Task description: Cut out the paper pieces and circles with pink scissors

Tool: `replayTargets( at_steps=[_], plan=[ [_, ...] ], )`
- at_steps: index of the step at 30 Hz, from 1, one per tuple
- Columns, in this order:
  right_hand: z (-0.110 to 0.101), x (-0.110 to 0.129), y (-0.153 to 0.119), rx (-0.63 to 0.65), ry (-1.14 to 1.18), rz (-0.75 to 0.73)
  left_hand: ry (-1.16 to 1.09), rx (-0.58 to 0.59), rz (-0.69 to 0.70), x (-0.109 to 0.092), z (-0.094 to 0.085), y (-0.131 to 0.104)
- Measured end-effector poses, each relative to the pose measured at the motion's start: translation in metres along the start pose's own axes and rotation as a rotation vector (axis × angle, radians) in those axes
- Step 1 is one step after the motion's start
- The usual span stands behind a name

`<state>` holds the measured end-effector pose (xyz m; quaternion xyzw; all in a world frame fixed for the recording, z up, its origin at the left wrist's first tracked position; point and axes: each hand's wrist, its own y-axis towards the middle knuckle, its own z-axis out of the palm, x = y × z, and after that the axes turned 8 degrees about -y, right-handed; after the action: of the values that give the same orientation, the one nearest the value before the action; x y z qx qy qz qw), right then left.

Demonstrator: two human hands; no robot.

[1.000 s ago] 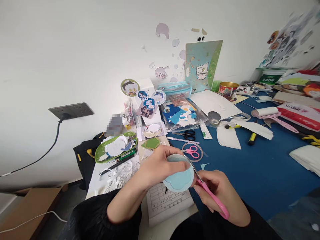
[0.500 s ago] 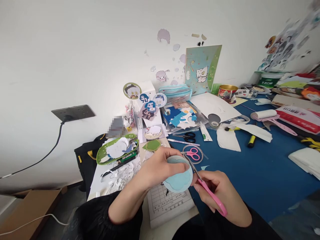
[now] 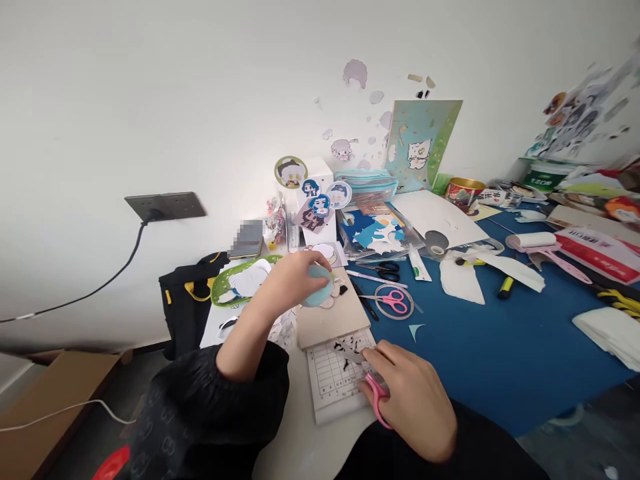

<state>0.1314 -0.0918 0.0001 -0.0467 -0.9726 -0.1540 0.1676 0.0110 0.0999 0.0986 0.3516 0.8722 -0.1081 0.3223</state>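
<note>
My left hand [image 3: 293,283] grips a light blue paper disc [image 3: 317,295] by its edge, thumb and fingers closed on it. The disc is over a beige board [image 3: 335,320] where several paper cutouts lie. Low at the front, my right hand [image 3: 413,400] is closed around pink-handled scissors [image 3: 379,403]. Its blades point left, blurred, over a printed form sheet [image 3: 333,383] strewn with small black scraps. Disc and scissors are well apart. A second pair of pink scissors [image 3: 397,301] rests on a clear ring, with a pale blue paper offcut [image 3: 415,332] nearby.
A green tray [image 3: 220,287] with white cutouts stands at the left. Black scissors [image 3: 387,270], a glue tube [image 3: 419,265] and a bag of paper scraps [image 3: 377,230] lie farther back. White tissues [image 3: 460,280] and a pink lint roller [image 3: 550,250] are on the blue mat [image 3: 465,360].
My left hand has carried the disc up and left, away from the scissors. My right hand has lowered leftward over the form sheet. The view has shifted slightly left.
</note>
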Motion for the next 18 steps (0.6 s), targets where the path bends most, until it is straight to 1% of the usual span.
replayTargets(
  at_steps=[3,7,10,12,16,18],
  plan=[
    [0.007,-0.003,-0.004,-0.019,-0.11,-0.067,0.049,0.089,0.021,0.006,0.005,0.002],
    [0.007,-0.002,-0.007,-0.011,-0.187,-0.096,0.093,0.2,0.04,0.014,0.008,0.005],
    [0.002,-0.001,-0.009,-0.004,-0.191,-0.073,0.103,0.255,0.05,0.018,0.007,0.006],
    [0.0,-0.004,-0.012,-0.024,-0.177,-0.04,0.105,0.273,0.048,0.02,0.007,0.007],
    [-0.003,-0.018,-0.017,-0.079,-0.152,0.044,0.098,0.289,0.034,0.022,0.009,0.008],
    [-0.003,-0.029,-0.019,-0.071,-0.131,0.064,0.091,0.299,0.027,0.023,0.011,0.009]
  ],
)
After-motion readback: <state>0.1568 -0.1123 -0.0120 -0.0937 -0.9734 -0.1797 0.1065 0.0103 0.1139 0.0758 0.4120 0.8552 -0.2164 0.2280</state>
